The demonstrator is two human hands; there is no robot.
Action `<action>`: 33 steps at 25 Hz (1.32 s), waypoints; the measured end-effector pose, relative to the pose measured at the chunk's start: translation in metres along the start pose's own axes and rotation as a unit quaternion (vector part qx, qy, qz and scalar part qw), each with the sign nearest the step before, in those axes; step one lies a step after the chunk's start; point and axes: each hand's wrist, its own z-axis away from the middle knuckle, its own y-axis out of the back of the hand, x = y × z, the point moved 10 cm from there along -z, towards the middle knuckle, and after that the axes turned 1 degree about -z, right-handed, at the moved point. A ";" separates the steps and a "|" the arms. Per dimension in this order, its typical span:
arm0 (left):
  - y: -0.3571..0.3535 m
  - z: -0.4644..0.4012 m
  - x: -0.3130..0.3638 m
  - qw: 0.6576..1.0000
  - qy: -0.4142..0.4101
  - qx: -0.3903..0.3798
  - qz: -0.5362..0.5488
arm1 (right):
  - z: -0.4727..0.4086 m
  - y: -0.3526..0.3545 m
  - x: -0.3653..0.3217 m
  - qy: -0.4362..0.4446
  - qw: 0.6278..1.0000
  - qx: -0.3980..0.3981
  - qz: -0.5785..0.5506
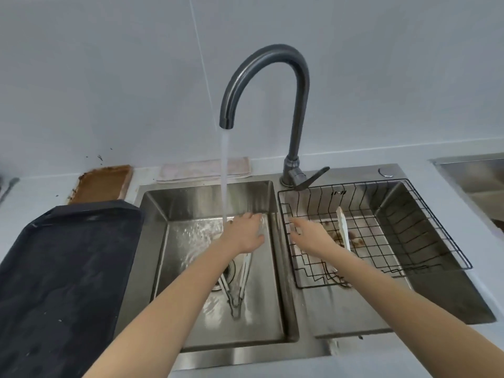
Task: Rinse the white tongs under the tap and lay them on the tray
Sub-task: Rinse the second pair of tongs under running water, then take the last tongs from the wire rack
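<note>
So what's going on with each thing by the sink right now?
Tap: running.
Left hand: under the stream, over the tongs.
Tongs: in the left basin, arms spread.
Right hand: open, over the wire basket.
Tray: nothing on it.
White utensil: in the basket, dirty.

Head camera looks steeply down, close over the double sink (275, 350).

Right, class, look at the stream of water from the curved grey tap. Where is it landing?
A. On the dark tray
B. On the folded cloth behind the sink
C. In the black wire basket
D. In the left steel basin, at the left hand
D: the water stream drops from the curved grey tap onto the left hand in the left steel basin.
</note>
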 end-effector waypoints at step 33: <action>-0.099 -0.074 0.136 0.995 -0.018 -0.070 0.074 | -0.024 0.032 0.169 -0.146 0.987 0.055 0.046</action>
